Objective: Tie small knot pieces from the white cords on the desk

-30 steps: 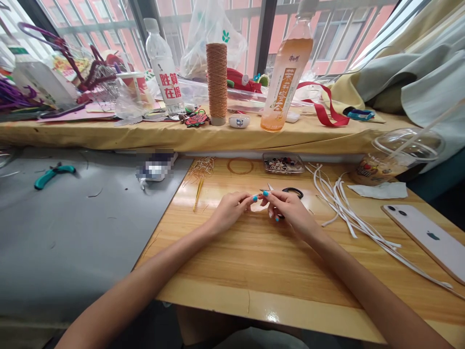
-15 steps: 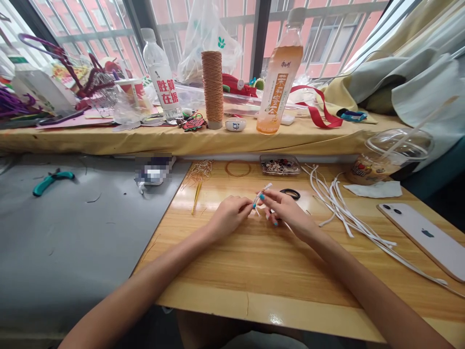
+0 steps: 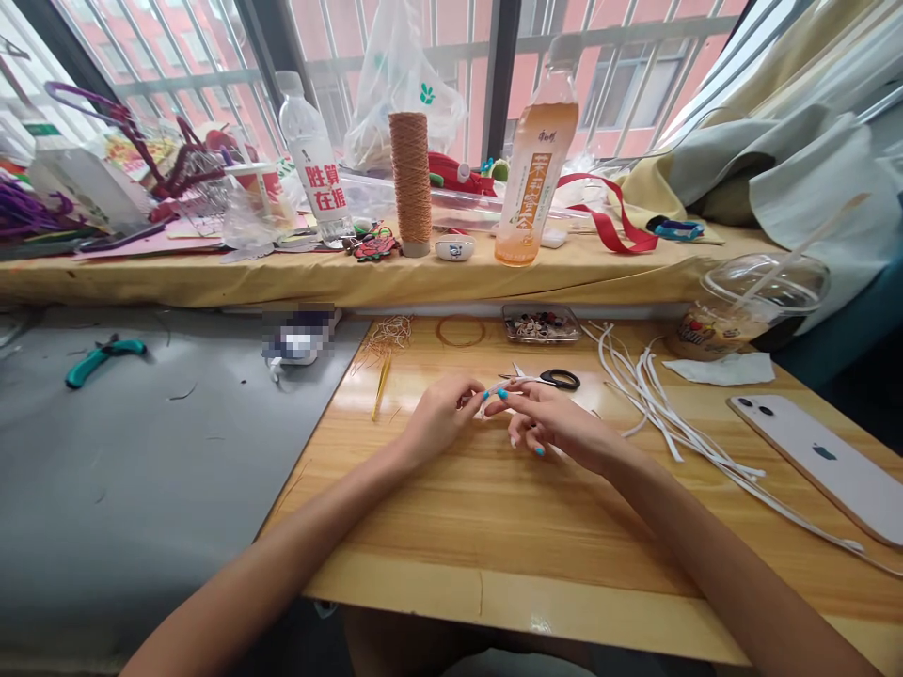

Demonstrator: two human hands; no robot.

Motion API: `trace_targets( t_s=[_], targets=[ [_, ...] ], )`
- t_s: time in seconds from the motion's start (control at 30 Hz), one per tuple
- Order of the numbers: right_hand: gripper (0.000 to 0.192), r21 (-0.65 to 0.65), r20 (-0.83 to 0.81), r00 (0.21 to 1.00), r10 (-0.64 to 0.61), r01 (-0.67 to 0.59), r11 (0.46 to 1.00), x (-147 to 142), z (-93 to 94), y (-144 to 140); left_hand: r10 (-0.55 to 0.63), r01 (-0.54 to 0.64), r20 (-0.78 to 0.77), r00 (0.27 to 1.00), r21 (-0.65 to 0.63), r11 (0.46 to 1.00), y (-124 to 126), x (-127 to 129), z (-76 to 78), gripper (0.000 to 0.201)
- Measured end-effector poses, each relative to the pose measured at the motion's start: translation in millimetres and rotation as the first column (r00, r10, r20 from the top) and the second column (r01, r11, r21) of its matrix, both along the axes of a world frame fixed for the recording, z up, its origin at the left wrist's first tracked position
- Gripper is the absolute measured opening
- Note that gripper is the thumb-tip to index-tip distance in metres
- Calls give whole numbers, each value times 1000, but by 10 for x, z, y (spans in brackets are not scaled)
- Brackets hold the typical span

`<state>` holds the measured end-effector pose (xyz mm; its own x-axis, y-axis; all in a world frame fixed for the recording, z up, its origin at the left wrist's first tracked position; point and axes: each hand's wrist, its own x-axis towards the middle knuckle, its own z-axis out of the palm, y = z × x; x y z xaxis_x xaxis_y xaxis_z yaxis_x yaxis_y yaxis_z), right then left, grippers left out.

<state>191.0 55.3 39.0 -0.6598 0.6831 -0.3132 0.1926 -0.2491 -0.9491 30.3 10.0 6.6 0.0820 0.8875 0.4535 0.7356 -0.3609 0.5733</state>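
Note:
A short piece of white cord (image 3: 495, 387) is pinched between my two hands over the wooden board. My left hand (image 3: 446, 414) is closed on its left end, thumb and index finger together. From the other side, the thumb and index finger of my right hand (image 3: 561, 425) press on the same piece, while its lower fingers curl loosely below. My fingertips hide much of the cord. Just behind them lies a pair of scissors (image 3: 562, 379) with black handles, its blades pointing left. Several longer white cords (image 3: 656, 404) lie to the right of my right hand.
Yellow tweezers (image 3: 382, 385) and a tangle of thin thread (image 3: 392, 333) lie left. Behind are a coil of brown thread (image 3: 460, 330) and a clear box of beads (image 3: 542, 323). A phone (image 3: 822, 461) and a plastic cup (image 3: 734, 315) stand right; teal pliers (image 3: 105, 360) lie far left.
My hands have come closer together and tilted the white cord lower and flatter. The scissor blades, hidden before, now show behind my fingers. The view has shifted slightly.

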Motion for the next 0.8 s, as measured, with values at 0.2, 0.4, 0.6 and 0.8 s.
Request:
trace_targets(
  t_s=[0.2,0.4,0.6,0.8],
  targets=[
    [25,14,4,989,147,-147,989,-49,-70,-67,-105,153,-223,969,214,965,-30,35,-50,20],
    [14,389,305,947,96,-216,895,-21,-173,-7,-25,137,-371,928,278,951,-41,20,-75,25],
    [24,770,570,794,-211,-427,474,25,-180,-22,86,80,-468,880,323,943,-29,-40,-100,30],
    [36,766,628,593,-504,-585,266,96,-86,33,134,76,-544,829,346,935,-23,-83,-81,29]
  ],
)
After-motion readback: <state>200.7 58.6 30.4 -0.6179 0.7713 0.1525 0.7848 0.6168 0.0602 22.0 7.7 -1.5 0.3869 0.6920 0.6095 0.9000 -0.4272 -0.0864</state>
